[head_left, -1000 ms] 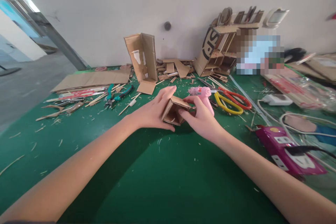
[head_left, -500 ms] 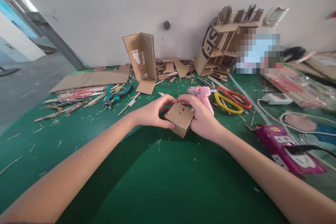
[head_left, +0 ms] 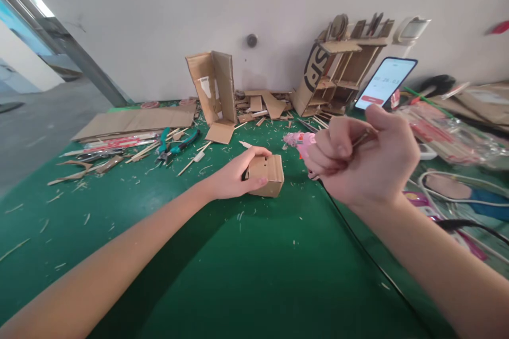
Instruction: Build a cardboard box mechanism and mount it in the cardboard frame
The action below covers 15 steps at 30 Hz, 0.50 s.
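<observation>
My left hand [head_left: 240,172] is closed round a small cardboard box [head_left: 274,169] resting on the green table. Its thumb lies on the near side of the box, and small dark holes show in the top. My right hand [head_left: 361,153] is raised nearer the camera, its fingers curled in a pinch. A thin, light-coloured bit seems to show between the fingertips, too small to name. Behind this hand lies a pink glue gun [head_left: 300,140], its handle mostly hidden, with a black cable [head_left: 358,241] running towards me.
Teal-handled pliers [head_left: 175,145] lie left among sticks and scraps. An upright cardboard piece [head_left: 225,85] and a cardboard shelf [head_left: 312,79] stand at the wall. A phone [head_left: 387,82] leans right of the shelf. A magenta power strip [head_left: 473,246] sits partly behind my right arm.
The box was turned over between both hands, so its open side no longer faces me. My right hand has let go of it and moved up and right, hiding the scissors.
</observation>
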{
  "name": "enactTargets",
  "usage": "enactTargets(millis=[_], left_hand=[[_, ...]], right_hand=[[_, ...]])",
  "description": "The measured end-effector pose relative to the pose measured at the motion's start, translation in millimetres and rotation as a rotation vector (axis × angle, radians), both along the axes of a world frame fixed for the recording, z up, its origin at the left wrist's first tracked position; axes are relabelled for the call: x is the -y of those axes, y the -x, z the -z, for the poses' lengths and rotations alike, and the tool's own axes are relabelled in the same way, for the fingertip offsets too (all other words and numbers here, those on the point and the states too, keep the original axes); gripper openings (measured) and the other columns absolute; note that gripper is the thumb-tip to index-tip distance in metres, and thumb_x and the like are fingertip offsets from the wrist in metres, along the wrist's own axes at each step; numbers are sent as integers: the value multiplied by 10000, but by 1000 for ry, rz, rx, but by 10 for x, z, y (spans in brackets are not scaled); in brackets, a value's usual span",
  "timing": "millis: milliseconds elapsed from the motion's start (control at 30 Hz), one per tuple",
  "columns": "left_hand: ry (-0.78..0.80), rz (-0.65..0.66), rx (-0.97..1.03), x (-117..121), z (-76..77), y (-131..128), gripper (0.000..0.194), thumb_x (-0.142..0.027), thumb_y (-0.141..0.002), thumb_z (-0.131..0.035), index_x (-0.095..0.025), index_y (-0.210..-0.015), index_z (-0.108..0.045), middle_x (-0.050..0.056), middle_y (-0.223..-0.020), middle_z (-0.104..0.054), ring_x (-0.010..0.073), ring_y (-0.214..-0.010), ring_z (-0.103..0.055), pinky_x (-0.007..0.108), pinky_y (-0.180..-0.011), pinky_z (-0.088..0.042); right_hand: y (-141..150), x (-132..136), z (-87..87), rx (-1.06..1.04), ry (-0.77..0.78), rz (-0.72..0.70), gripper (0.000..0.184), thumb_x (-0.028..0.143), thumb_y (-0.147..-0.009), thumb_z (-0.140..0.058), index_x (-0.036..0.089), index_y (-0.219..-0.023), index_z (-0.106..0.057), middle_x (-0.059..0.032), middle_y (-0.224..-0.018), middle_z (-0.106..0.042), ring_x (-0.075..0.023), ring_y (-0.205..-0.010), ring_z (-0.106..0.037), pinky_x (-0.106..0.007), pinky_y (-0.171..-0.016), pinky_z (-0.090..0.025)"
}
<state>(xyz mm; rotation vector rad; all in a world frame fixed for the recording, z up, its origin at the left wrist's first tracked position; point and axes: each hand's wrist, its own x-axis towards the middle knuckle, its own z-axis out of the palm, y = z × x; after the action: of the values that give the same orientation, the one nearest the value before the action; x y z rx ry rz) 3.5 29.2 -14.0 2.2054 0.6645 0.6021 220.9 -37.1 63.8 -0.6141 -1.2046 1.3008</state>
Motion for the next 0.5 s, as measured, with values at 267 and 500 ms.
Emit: enactTargets(millis=[267,500], left_hand=[[-81,-106,9,-3,129,-39,640,-542,-783,-700,-180,-1268,-494,53,-947,-661,200,-792,-612,296,-665,-484],[-123,-137,32,8,153,-61,518,-556,-763,-697,-166,-1072,-556,6,-799,-627,151,-670,-547,255,-584,-409]], right_hand=[[510,-274,33,-175,160,-25,541,514,-846,-473,207,-442,-286,71,-437,-170,-55,-366,-125,-234,-379,-117],[588,-381,221,-188,214,-52,488,413,-854,-439,202,-438,-296,67,-432,-191,-54,-370,-127,-229,-380,-92]])
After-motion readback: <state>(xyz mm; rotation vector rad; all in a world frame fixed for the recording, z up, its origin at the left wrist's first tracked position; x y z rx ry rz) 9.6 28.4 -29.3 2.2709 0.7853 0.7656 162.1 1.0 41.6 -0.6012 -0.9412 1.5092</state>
